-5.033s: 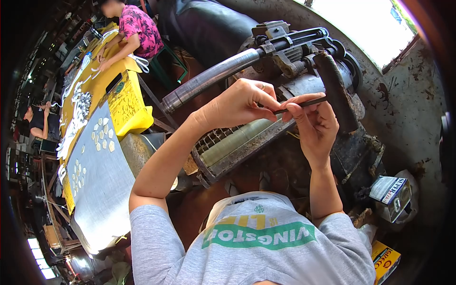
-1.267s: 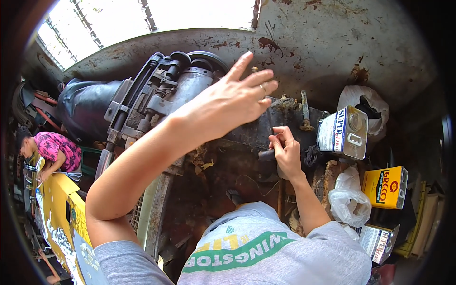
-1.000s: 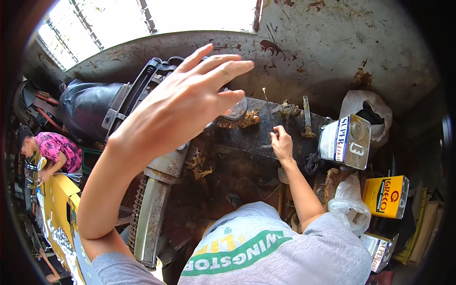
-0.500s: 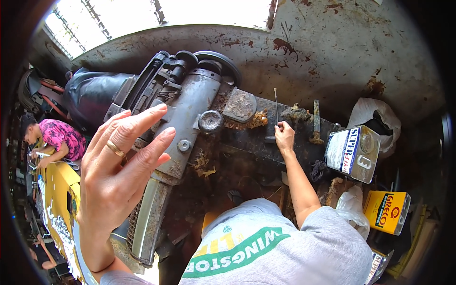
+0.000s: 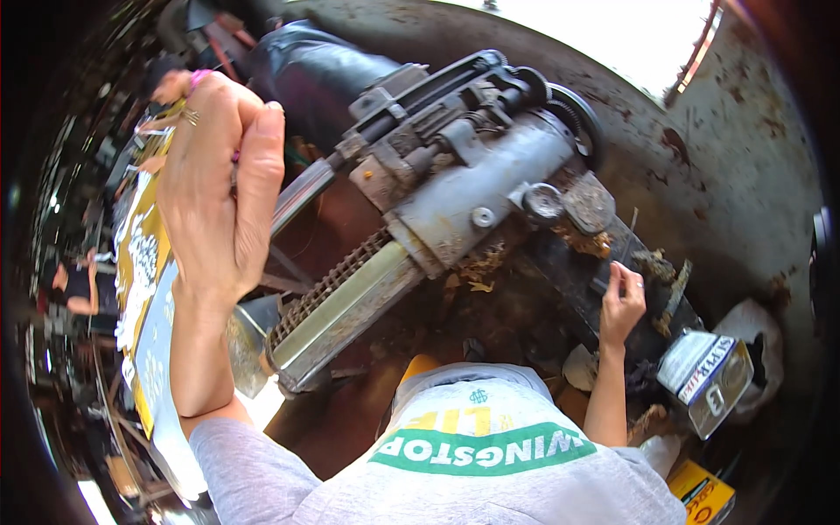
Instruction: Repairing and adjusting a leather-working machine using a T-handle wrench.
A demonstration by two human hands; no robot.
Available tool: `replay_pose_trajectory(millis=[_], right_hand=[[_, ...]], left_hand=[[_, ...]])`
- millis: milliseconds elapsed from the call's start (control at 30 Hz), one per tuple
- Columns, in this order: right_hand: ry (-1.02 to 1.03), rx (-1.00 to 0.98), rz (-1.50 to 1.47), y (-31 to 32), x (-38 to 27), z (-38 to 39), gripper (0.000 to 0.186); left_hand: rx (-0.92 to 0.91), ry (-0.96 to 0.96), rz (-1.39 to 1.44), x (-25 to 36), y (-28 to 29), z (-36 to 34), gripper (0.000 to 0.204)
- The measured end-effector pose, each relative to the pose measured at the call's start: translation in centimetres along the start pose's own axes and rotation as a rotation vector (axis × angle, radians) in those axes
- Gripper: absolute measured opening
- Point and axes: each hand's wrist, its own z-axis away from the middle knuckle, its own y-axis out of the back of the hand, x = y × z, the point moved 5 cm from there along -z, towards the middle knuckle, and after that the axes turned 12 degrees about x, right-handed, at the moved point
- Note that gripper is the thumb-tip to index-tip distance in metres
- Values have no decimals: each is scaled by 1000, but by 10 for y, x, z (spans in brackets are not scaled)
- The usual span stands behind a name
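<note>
Grey shirt [image 5: 472,451]: nearest, along the lower edge of the view, green band across the chest.
Left hand [image 5: 214,188]: raised well clear of the dark bench [image 5: 564,262], thumb extended; fingers largely hidden, cannot tell whether spread or pressed together.
Right hand [image 5: 623,304]: over the bench's front edge, fingers bent and bunched at the lower end of the thin rod [image 5: 629,233]; cannot tell pinching from merely near.
Thin rod: over the bench, reaching from the right fingertips toward the back edge.
Rusty bar [image 5: 675,299]: near the bench's right-hand end, beside the right hand.
Metal can [image 5: 710,382]: white-and-blue label, near the bench's right-hand corner.
Grey machine [image 5: 490,184]: between both hands, by the bench's left-hand end, pale roller [image 5: 346,311] sloping down-left.
Yellow table [image 5: 159,214]: far left, white strips [image 5: 136,267] heaped on top.
Co-worker [image 5: 103,287]: past the table's left edge.
Stained wall [image 5: 726,166]: behind the bench.
</note>
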Motion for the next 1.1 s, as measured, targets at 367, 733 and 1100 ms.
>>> replay_pose_trajectory(millis=[367,733,1100], right_hand=[[768,-473,-520,-104,-262,-78,29],[1249,-599,-74,-336,-331,-103,70],[1017,-963,431,-336,-372,-55,90]], left_hand=[[19,392,-135,-46,112,66,15],[212,1064,-262,-84,251,221,14],[72,854,-610,-87,295,336,20]])
